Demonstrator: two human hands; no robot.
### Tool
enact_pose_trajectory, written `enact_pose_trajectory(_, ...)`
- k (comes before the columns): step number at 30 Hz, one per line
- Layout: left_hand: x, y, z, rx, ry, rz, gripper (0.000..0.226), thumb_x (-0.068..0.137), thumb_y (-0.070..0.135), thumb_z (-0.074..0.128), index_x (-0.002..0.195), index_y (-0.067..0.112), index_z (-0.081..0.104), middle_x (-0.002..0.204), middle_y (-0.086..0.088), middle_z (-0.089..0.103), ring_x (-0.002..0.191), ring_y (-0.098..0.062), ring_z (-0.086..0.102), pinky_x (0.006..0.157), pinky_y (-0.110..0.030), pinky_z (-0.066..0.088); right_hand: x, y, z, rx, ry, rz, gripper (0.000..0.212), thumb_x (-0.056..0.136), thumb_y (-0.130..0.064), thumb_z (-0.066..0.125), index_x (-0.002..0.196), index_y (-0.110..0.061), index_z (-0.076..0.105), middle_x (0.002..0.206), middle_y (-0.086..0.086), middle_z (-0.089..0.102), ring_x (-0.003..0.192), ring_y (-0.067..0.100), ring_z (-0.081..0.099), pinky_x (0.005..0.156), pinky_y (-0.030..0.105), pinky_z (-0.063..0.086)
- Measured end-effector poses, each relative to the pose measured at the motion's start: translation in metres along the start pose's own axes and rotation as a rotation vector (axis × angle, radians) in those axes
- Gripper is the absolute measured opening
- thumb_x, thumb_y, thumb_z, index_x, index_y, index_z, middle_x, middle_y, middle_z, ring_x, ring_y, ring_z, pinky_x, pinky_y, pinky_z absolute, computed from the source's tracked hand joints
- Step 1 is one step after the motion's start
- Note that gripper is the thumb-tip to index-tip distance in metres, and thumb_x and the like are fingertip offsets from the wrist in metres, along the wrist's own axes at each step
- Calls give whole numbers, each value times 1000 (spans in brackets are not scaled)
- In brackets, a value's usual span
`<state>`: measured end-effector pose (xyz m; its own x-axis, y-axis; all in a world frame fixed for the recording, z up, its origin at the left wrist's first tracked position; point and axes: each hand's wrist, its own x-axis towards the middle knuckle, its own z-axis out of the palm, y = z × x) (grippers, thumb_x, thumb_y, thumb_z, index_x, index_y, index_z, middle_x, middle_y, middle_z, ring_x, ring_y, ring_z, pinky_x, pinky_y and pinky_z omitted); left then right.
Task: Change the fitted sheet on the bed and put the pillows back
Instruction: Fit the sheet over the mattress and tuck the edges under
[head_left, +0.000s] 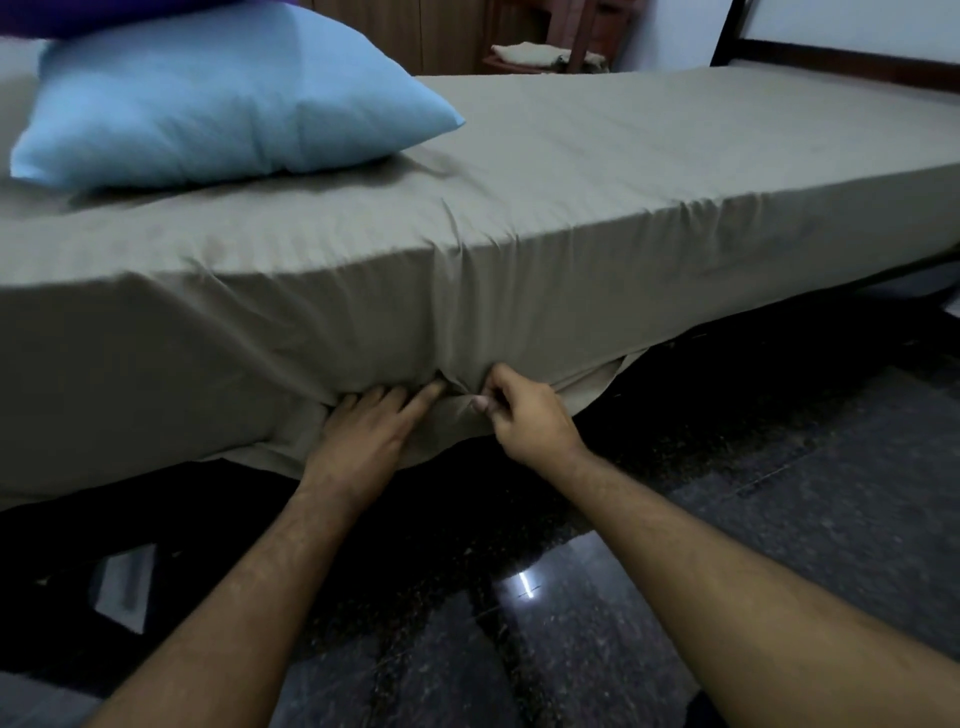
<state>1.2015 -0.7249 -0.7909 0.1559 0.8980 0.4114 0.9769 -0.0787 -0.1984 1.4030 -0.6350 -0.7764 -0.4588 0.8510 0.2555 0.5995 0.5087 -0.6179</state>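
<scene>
A grey-beige fitted sheet (597, 171) covers the mattress and hangs down its near side. My left hand (371, 428) presses flat, fingers straight, against the sheet's lower edge under the mattress side. Right beside it, my right hand (524, 415) pinches a fold of the sheet's hem between thumb and curled fingers. A light blue pillow (223, 98) lies on the bed at the upper left. A dark purple pillow (78, 13) peeks in above it at the frame's top edge.
Dark polished stone floor (779, 519) spreads below and to the right. The space under the bed is dark. A dark bed frame rail (841, 62) runs along the far right. A wooden chair with folded cloth (540, 52) stands behind the bed.
</scene>
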Motion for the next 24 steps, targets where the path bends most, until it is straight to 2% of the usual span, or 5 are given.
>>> enact_pose_trajectory(5,-5,-1,-4,53,-25,-11,65,69,23,49,133,22,62,84,-5,68,71,-30,66,64,-37,50,-7,-7,-9,-8,-78,-14,14,96,-29,65,89,-21,54,78,3,61,82,28,61,64,33,38)
enact_pose_trajectory(8,-4,3,-17,5,11,-48,40,70,34,49,97,24,76,71,-1,67,53,-26,66,50,-32,50,-7,-10,-17,-6,-136,-2,15,95,-27,66,88,-19,55,77,-1,60,81,27,61,68,35,44)
enact_pose_trajectory(12,-8,4,-39,-33,57,21,24,79,33,47,62,18,56,60,-2,53,41,-24,58,39,-26,38,-7,-18,-31,-77,-197,5,16,94,-35,66,89,-22,57,89,1,69,90,26,65,76,37,50)
enact_pose_trajectory(19,-45,-12,-28,-19,-50,130,42,93,38,41,112,21,74,89,7,73,50,-18,66,30,-26,42,-3,-37,-29,-333,-371,-194,13,98,-33,60,97,-22,52,111,2,64,108,29,60,78,37,43)
enact_pose_trajectory(24,-38,-5,-24,32,-93,-17,32,85,38,60,107,26,80,89,8,75,48,-20,67,30,-26,43,-3,-26,-9,-236,-333,-173,8,98,-21,60,96,-16,54,108,8,54,109,31,54,86,41,45)
